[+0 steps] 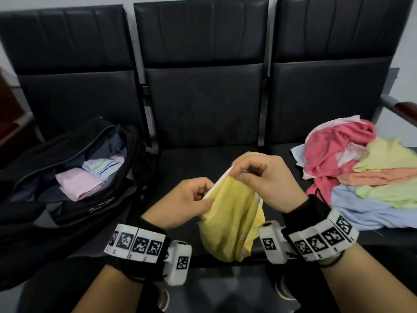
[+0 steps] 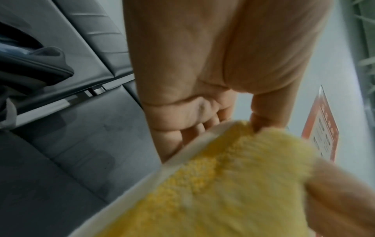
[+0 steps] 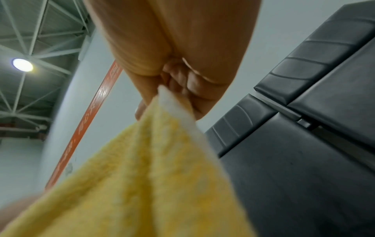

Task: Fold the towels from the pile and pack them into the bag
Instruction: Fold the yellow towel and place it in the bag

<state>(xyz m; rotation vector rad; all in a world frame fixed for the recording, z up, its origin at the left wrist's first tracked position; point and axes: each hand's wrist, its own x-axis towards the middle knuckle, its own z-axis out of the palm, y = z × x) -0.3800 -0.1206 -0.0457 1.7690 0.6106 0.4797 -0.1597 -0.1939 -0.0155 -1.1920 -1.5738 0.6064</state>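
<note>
A yellow towel (image 1: pixel 232 220) with a white border hangs bunched over the middle seat, held up by both hands. My left hand (image 1: pixel 191 199) pinches its white edge at the lower left; the wrist view shows the fingers (image 2: pixel 182 125) curled behind the towel (image 2: pixel 213 184). My right hand (image 1: pixel 255 175) pinches the same edge higher up, thumb in front, with the towel (image 3: pixel 146 176) hanging below it. A black bag (image 1: pixel 74 172) lies unzipped on the left seat with a folded pink towel (image 1: pixel 79 182) and a striped white one (image 1: pixel 102 167) inside. The pile of towels (image 1: pixel 361 175) sits on the right seat.
Three black padded seats (image 1: pixel 203 114) stand in a row with metal gaps between them. A wooden armrest (image 1: pixel 404 109) sticks out at the far right. My knees and shoes show below the front edge of the seats.
</note>
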